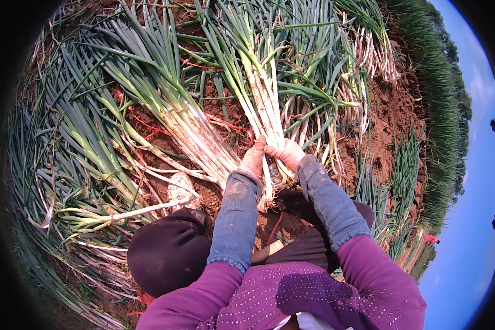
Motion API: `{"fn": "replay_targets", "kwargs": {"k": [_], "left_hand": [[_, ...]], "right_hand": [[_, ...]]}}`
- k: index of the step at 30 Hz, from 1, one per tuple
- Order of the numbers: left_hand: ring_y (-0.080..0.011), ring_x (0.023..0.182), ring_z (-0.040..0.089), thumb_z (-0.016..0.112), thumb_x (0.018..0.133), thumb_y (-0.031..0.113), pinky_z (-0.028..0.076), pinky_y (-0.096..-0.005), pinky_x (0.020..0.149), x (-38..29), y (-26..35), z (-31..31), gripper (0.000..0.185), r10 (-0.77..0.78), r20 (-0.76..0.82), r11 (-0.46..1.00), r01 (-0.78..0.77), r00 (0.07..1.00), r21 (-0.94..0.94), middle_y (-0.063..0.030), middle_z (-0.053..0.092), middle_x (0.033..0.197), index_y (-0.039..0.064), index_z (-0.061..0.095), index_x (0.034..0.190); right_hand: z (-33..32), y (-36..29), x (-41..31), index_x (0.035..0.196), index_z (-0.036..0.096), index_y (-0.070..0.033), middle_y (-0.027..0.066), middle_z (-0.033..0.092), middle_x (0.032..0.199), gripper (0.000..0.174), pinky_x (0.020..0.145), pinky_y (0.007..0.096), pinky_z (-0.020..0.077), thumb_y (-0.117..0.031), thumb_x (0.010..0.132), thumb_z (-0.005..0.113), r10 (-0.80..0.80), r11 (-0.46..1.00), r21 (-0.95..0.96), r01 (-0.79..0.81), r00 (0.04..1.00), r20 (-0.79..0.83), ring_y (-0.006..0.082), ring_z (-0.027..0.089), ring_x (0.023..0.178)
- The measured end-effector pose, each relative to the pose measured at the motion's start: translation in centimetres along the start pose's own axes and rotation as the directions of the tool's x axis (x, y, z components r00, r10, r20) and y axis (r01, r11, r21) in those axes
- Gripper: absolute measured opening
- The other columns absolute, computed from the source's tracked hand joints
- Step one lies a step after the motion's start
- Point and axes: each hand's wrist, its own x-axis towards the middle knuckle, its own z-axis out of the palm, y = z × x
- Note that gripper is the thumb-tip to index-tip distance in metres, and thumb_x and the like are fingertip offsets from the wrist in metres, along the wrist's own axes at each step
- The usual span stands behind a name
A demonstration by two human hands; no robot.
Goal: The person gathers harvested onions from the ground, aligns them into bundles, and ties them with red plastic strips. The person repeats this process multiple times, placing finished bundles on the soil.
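Between my knees, both gloved hands close around the white stalks of a bunch of long green onions (268,103). My left hand (253,156) grips the bunch from its left side, thumb pointing up along the stalks. From the right, my right hand (286,153) wraps the same stalks just above the roots. Rooty ends (267,203) hang below my hands, and the green leaves spread away from me. A thicker pile of green onions (189,128) lies just left of the bunch, its white ends near my left wrist.
Red twine (150,128) runs over the reddish soil (390,111) among the onions. More onions lie at the far left (86,144) and upper right (313,53). My shoe (182,187) is among the stalks. Standing plants (441,123) line the right; a distant person in red (431,239) is beyond.
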Motion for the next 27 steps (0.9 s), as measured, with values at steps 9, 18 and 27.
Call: {"fn": "replay_targets", "kwargs": {"k": [9, 18, 27], "left_hand": [[-0.0195, 0.076, 0.067, 0.065, 0.096, 0.029, 0.056, -0.0355, 0.066, 2.3, -0.5, -0.6, 0.034, 0.009, -0.083, 0.948, 0.018, 0.996, 0.317, -0.0078, 0.071, 0.096, 0.000, 0.068, 0.114], [-0.0396, 0.123, 0.057, 0.068, 0.090, 0.036, 0.045, -0.0508, 0.109, -2.1, 0.7, 5.0, 0.068, -0.052, 0.479, 0.881, 0.266, 0.876, -0.392, -0.0252, 0.056, 0.136, -0.005, 0.047, 0.139], [-0.0397, 0.113, 0.063, 0.063, 0.089, 0.046, 0.053, -0.0490, 0.097, -3.3, 2.7, 6.8, 0.069, 0.123, 0.519, 0.910, 0.113, 0.846, -0.399, -0.0260, 0.063, 0.126, -0.003, 0.054, 0.136]], "right_hand": [[-0.9, 2.2, -2.0, 0.116, 0.065, -0.002, 0.0041, 0.069, 0.104, 0.040, 0.090, 0.0318, 0.0498, -0.013, 0.081, 0.081, 0.124, 0.984, 0.121, -0.132, 0.990, 0.072, 0.0169, 0.064, 0.096], [2.4, -4.5, -14.8, 0.116, 0.064, 0.002, 0.0077, 0.068, 0.101, 0.045, 0.085, 0.0324, 0.0531, -0.004, 0.073, 0.077, 0.303, 0.953, -0.044, -0.301, 0.951, 0.057, 0.0174, 0.065, 0.093], [7.1, -6.0, -25.2, 0.111, 0.060, 0.001, 0.0087, 0.068, 0.097, 0.056, 0.086, 0.0304, 0.0513, -0.022, 0.066, 0.083, 0.263, 0.857, -0.423, -0.294, 0.956, -0.133, 0.0163, 0.064, 0.092]]}}
